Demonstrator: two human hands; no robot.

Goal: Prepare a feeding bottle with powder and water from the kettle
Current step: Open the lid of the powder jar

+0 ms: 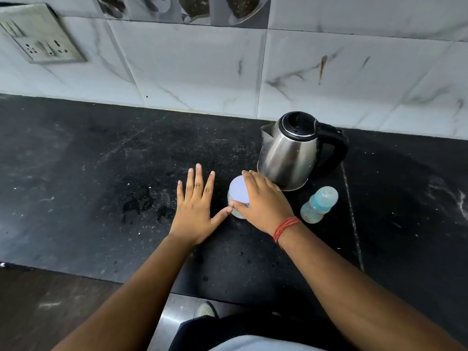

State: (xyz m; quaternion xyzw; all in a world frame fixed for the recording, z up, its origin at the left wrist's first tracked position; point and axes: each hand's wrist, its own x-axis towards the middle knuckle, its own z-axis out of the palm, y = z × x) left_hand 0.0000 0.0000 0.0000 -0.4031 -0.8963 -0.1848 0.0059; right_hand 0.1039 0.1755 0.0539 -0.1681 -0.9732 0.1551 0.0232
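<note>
A small clear jar with a pale lilac lid (238,192) stands on the black counter (101,186). My right hand (263,201) lies over its lid, thumb against the jar's front. My left hand (196,206) is flat and spread just left of the jar, its thumb tip touching the jar's side. A steel electric kettle (288,153) with a black lid and handle stands right behind the jar. A feeding bottle (317,205) with a blue collar and a cap stands to the right of my right hand.
A white marbled tile wall (202,72) runs along the back, with a switch and socket plate (40,34) at the upper left. The counter's front edge (76,272) steps down at the lower left to the floor, where a shoe (206,310) shows.
</note>
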